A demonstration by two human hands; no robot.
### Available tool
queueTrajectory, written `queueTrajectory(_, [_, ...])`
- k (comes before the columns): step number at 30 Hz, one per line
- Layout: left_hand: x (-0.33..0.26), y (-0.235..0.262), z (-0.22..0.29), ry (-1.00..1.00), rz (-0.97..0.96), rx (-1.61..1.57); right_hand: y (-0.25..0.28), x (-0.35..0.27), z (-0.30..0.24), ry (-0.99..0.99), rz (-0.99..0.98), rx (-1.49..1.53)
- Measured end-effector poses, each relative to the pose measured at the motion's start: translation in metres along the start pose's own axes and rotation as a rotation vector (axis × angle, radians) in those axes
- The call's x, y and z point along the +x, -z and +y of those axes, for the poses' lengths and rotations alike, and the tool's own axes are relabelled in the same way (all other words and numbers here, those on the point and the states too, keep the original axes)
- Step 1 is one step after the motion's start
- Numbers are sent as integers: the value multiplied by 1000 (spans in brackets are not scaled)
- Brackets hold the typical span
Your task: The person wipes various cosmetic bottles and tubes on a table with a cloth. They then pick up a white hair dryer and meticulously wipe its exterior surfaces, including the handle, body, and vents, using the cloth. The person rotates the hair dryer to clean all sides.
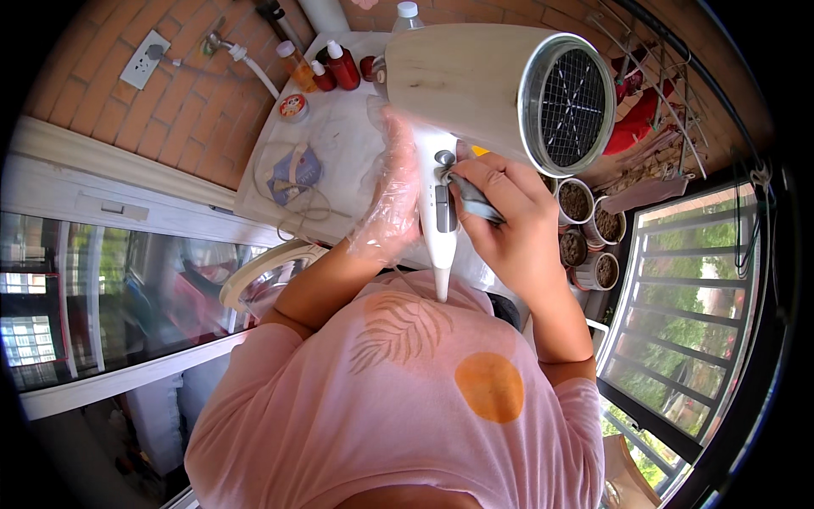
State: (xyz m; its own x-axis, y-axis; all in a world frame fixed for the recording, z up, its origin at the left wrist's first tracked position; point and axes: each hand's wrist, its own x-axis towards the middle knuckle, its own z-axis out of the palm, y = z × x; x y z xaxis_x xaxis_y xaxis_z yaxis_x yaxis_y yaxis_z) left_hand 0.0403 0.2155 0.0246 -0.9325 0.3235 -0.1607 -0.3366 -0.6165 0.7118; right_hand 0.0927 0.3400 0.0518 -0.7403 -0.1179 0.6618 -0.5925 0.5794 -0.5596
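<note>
A white hair dryer (462, 72) is held up close in front of me, its round end with a dark mesh grille turned to the right. My left hand (394, 199), in a clear plastic glove, is closed round the handle from the left. My right hand (517, 212) is closed on a small grey-blue cloth (477, 202) and presses it to the handle beside the round button and the dark switch. The fingertips of my left hand are hidden behind the handle, which tapers down toward my shirt.
On the white top (339, 182) behind are red pump bottles (342, 66), an amber bottle (295, 66), a small round tin (293, 107) and a blue packet (295, 174) with a cord. Pots of soil (575, 202) stand at right, near the barred window (678, 297). A round door (267, 276) hangs open below.
</note>
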Motion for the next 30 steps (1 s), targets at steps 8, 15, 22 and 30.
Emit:
queueTrajectory(8, [-6,0,1,-27,-90,4,16,-11,10,-54,11,82])
queueTrajectory(15, [-8,-4,-2,-119,-87,88,8,-7,1,-27,-57,-121])
queueTrajectory(22, [-8,-7,1,-120,-115,53,10,-13,11,-102,67,-8])
queueTrajectory(30, [-10,0,4,261,-161,-192,6,-5,18,84,124,46])
